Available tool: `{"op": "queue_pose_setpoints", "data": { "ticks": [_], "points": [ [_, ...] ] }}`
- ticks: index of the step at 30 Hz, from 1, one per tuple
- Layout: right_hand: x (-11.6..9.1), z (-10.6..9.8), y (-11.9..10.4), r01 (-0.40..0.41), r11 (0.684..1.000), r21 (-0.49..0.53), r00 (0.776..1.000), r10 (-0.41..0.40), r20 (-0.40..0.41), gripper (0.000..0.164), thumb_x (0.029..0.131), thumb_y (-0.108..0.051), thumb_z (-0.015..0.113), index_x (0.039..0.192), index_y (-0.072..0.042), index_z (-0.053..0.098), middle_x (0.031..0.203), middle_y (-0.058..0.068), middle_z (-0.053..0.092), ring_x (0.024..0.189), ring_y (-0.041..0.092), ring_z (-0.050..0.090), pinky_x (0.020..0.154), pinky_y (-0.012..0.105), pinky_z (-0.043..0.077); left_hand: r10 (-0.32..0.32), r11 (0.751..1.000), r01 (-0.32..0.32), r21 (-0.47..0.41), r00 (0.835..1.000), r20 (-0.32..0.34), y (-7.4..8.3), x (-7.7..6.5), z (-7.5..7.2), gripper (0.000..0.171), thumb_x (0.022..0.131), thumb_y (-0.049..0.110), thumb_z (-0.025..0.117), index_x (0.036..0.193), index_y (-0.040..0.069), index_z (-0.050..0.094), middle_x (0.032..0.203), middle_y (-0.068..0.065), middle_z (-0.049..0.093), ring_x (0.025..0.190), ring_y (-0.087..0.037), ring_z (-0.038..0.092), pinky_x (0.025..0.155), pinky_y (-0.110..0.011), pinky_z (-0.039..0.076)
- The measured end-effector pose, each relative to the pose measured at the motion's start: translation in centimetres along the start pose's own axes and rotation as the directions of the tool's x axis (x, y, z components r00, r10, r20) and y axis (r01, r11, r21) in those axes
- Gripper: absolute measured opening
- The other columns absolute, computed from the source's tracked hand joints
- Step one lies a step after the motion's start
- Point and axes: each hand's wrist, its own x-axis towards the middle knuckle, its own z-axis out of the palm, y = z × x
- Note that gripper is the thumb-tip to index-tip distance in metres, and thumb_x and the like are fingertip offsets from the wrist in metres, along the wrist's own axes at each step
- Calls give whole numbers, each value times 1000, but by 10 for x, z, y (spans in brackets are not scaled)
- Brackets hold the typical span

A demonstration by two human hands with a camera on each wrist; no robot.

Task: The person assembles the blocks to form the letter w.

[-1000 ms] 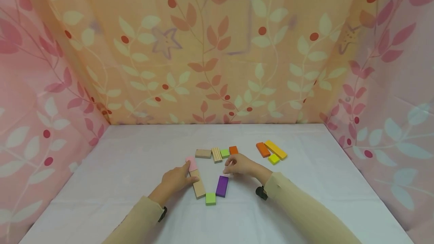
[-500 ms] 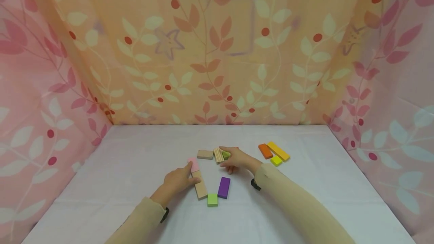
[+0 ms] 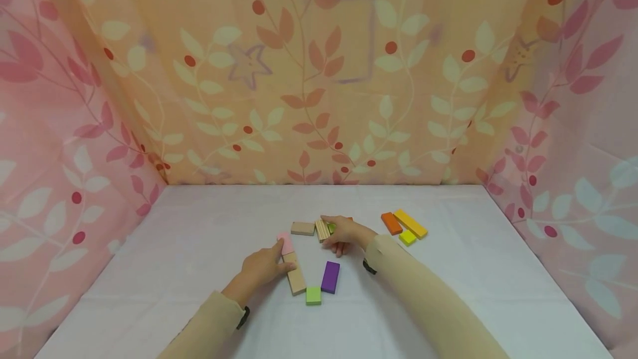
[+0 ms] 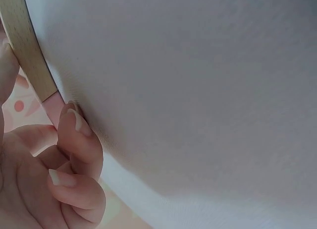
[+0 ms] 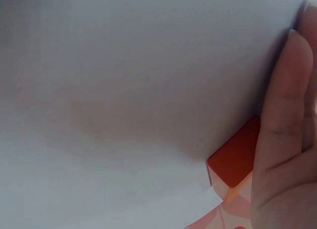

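Left hand [image 3: 260, 267] on pink block [image 3: 287, 247] and beige block [image 3: 297, 282], I can't tell if gripping | right hand [image 3: 347, 231] pinches striped block [image 3: 322, 231] beside brown block [image 3: 302, 229], mostly hiding far green block [image 3: 331, 228] and orange-red block [image 5: 234, 157]

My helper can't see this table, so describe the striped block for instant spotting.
On the white-covered table, find the right hand. At its fingertips, between a plain wooden block and a mostly hidden green block, lies the striped block. Its lengthwise stripes set it apart from these unstriped neighbours.
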Motion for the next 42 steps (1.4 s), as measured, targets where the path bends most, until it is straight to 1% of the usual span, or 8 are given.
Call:
{"op": "queue_pose_setpoints", "data": {
  "ticks": [10,16,21,29,32,35,39,42],
  "points": [
    [3,3,0,-13,1000,-3,999,13,-30,82,86,-5,74,154,-16,29,55,8,59,42,13,56,43,25,47,-5,1000,5,-3,1000,-2,2,1,0,79,88,52,65,146,3,42,125,-25,60,111,-43,58,83,-53,48],
    [-5,6,3,51,998,35,997,-49,-67,81,84,-3,75,151,-10,32,58,11,61,43,15,57,45,29,51,-7,1000,7,9,1000,1,3,-1,0,79,87,51,66,145,2,42,124,-25,61,110,-43,59,81,-53,48],
    [-17,3,5,102,994,49,992,-99,-73,75,83,-8,77,147,-8,37,64,10,63,45,15,57,47,29,51,-5,1000,5,11,1000,2,4,-3,0,80,87,50,66,145,1,41,122,-26,61,108,-44,59,82,-53,48],
    [-35,-4,15,99,995,-17,995,-99,-22,72,79,-22,83,137,-6,44,77,10,61,49,17,57,51,28,50,-5,1000,5,5,1000,-2,3,-3,1,79,87,50,66,145,2,42,123,-25,61,108,-43,59,81,-52,48],
    [-39,-4,18,111,992,-55,993,-113,-34,70,78,-21,83,134,-4,45,87,11,57,52,17,55,51,27,49,-7,1000,7,2,1000,-4,3,-3,0,79,87,50,66,145,2,42,123,-26,61,109,-43,59,82,-53,48],
    [-42,-2,20,101,993,-59,993,-104,-46,69,79,-18,83,134,-3,45,88,11,57,53,16,55,50,27,48,-6,1000,6,2,1000,-5,3,-4,-1,79,87,50,66,145,2,42,122,-26,61,108,-43,59,81,-52,48],
    [-43,0,22,70,996,-47,996,-72,-50,65,85,-19,77,138,-3,42,79,10,60,51,16,55,50,27,48,-7,1000,7,7,1000,-6,4,-4,-1,79,87,50,67,145,2,42,122,-25,61,108,-42,59,81,-52,49],
    [-42,0,23,53,998,-42,996,-56,-69,55,91,-19,71,136,-2,45,75,9,60,49,16,56,49,28,49,-3,1000,3,12,1000,-9,4,-4,-2,79,87,50,67,144,1,42,122,-26,61,108,-43,59,81,-52,49]
  ]
}}
